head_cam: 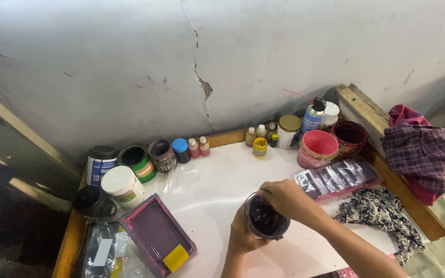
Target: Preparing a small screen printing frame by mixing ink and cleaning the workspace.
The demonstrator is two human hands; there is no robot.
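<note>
A single head-worn camera looks steeply down and forward from above the near edge of a white table (212,185), facing a cracked grey wall (202,85) that fills the upper half of the view. It sits close: the person's forearms enter from the bottom edge, and the left hand (242,234) and right hand (286,198) lie just below centre. There is no second view to overlap.

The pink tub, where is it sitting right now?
In the head view the pink tub stands at the table's far right, near the wall, between the gold-lidded white jar and the dark red tub, behind the plastic-wrapped tray.
</note>
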